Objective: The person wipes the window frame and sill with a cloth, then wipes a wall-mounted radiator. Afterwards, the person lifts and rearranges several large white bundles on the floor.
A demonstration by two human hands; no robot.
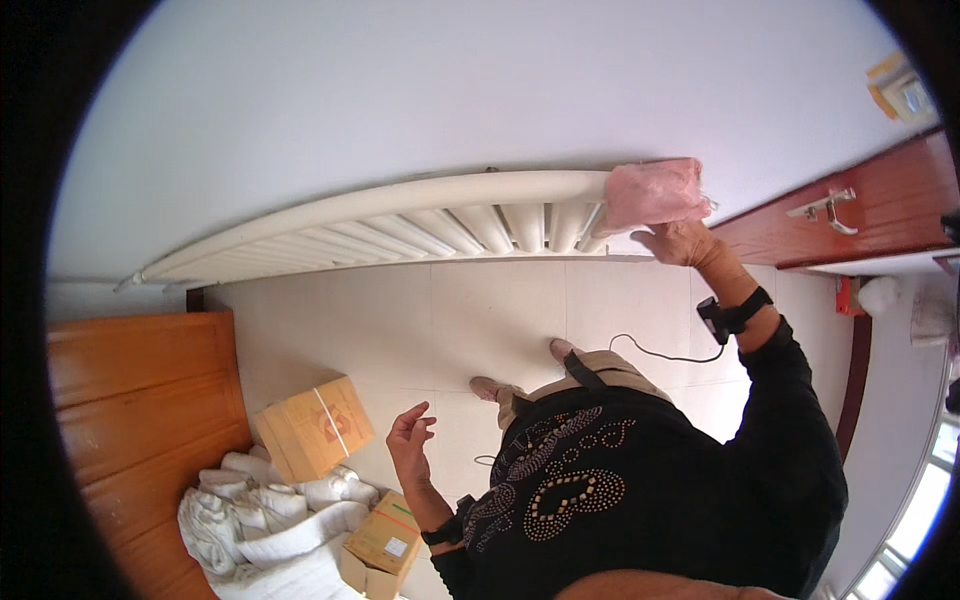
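A pale pink cloth (655,193) lies bunched over the right end of a cream radiator (390,200) fixed along the white wall. My right hand (680,242) is on the cloth, its thumb stretched to the left and its other fingers partly hidden by the fabric. My left hand (410,440) hangs free at my left side, holding nothing, with the fingers loosely bent and apart. Each wrist carries a black strap, and a small black device (713,318) sits on the right one.
A reddish door (890,190) with a metal handle (835,210) stands to the right. Lower left are a wooden cabinet (145,400), a cardboard box (310,425), white bundled bedding (265,525) and another box (385,535). A black cable (650,345) loops near my right forearm.
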